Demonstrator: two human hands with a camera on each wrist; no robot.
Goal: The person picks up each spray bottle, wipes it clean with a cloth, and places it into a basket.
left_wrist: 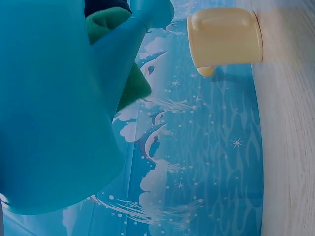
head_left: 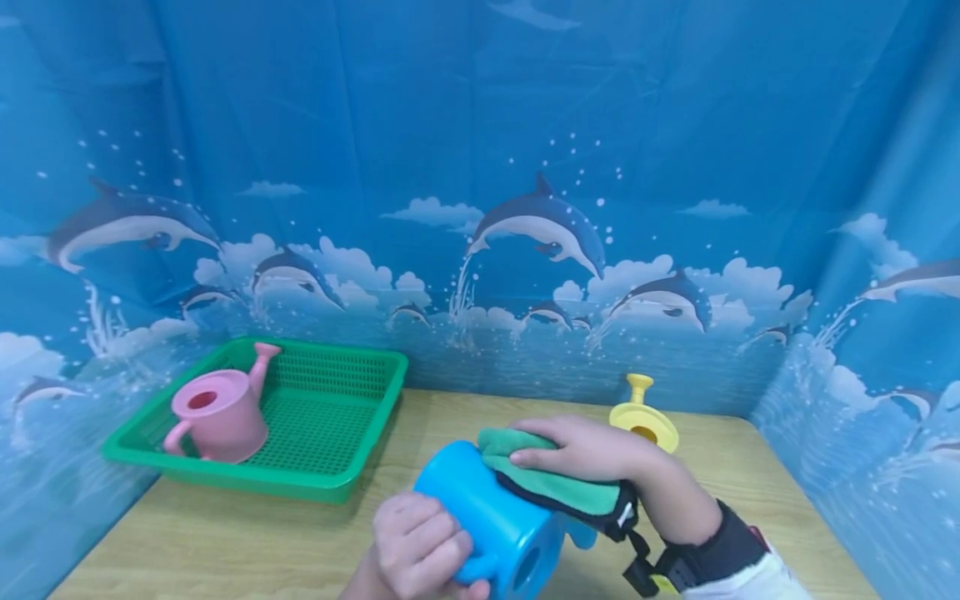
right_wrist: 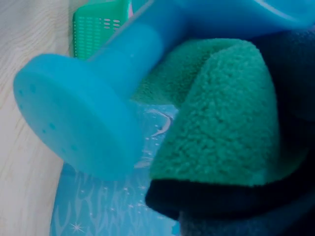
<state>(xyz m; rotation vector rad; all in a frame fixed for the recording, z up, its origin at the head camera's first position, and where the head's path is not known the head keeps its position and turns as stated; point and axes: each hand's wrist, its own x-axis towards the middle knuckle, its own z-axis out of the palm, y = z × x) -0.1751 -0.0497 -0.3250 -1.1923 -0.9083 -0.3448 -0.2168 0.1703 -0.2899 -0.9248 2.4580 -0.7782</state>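
Note:
A blue watering can (head_left: 487, 508) is tipped on its side above the table, its top opening facing toward the front right. My left hand (head_left: 420, 537) grips it by the handle. Across the can's upper side, my right hand (head_left: 600, 446) holds a folded green cloth (head_left: 573, 492) with dark edging against the surface. The right wrist view has the can's round sprinkler head (right_wrist: 74, 118) close up, next to the fuzzy cloth (right_wrist: 221, 118). In the left wrist view the can's body (left_wrist: 54, 128) fills the left side, with part of the cloth behind the spout.
At the left, a green plastic basket (head_left: 300, 481) holds a pink watering can (head_left: 234, 425). A yellow watering can (head_left: 663, 427) stands behind my right forearm, partly hidden. Beneath is a wood-grain table (head_left: 247, 542), bordered by a blue dolphin-print curtain (head_left: 420, 100) at the back and sides.

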